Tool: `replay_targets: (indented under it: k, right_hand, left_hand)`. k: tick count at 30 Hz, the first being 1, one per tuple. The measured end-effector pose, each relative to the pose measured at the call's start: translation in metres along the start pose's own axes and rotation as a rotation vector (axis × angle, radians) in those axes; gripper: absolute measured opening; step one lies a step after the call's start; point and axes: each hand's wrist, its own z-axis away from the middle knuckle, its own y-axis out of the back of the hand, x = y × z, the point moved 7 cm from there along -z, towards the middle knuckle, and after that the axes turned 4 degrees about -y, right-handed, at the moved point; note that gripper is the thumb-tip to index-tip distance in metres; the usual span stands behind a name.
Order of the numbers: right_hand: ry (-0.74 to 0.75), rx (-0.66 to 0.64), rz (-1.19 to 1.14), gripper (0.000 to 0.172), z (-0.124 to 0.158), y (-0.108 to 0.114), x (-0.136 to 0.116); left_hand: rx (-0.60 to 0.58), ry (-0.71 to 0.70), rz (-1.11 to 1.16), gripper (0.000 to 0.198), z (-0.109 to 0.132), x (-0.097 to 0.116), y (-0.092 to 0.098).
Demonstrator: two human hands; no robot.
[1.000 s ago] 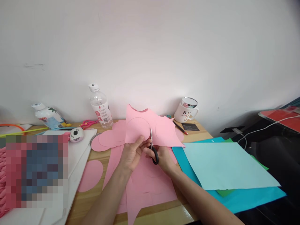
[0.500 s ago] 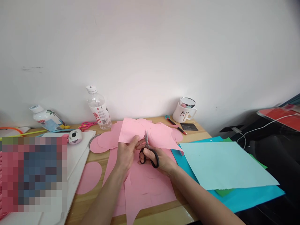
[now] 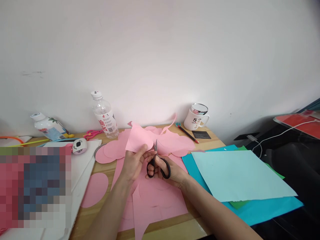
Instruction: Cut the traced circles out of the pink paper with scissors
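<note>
Between thumb and fingers, my left hand (image 3: 133,164) pinches a pink sheet of paper (image 3: 139,137) that has a curved outline drawn on it. My right hand (image 3: 172,170) grips black-handled scissors (image 3: 156,147), its fingers through the loops, blades pointing away from me at the paper's right edge. Beneath both hands lie more pink paper sheets (image 3: 162,203) with cut curves. Pink rounded cut-outs (image 3: 108,154) overlap beyond my left hand, and a single pink round piece (image 3: 96,188) rests on the wooden table.
A clear bottle (image 3: 106,120), pink scissors (image 3: 92,134) and a white bottle (image 3: 51,126) stand or lie along the wall. Toward the back right are a white mug (image 3: 196,118), a pencil (image 3: 188,134) and a black card (image 3: 202,135). Pale blue paper (image 3: 245,175) lies to the right.
The right part of the pink sheet has dropped away from the held piece, and a thin curled strip now sticks up behind. The scissor handles have spread wider.
</note>
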Motion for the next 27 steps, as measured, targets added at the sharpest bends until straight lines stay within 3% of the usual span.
replay_targets:
  k: [6, 11, 17, 21, 27]
  right_hand:
    - [0.008, -0.017, -0.052, 0.047, 0.000, 0.002, 0.000]
    - [-0.090, -0.141, -0.113, 0.048, 0.001, -0.007, 0.003]
    - [-0.174, -0.195, -0.176, 0.054, 0.005, -0.014, 0.002]
    - [-0.140, -0.154, -0.152, 0.053, 0.004, -0.011, 0.001]
    - [-0.022, 0.007, 0.042, 0.048, 0.001, 0.001, -0.003]
  left_hand:
    - [0.006, -0.039, -0.139, 0.025, 0.001, 0.005, 0.003]
    - [-0.038, -0.046, -0.154, 0.023, 0.002, 0.007, 0.002]
    - [-0.105, -0.049, -0.132, 0.026, 0.002, 0.005, -0.003]
    - [-0.099, -0.043, -0.155, 0.024, 0.002, 0.002, -0.003]
    - [-0.047, -0.062, -0.296, 0.016, -0.002, -0.001, 0.011]
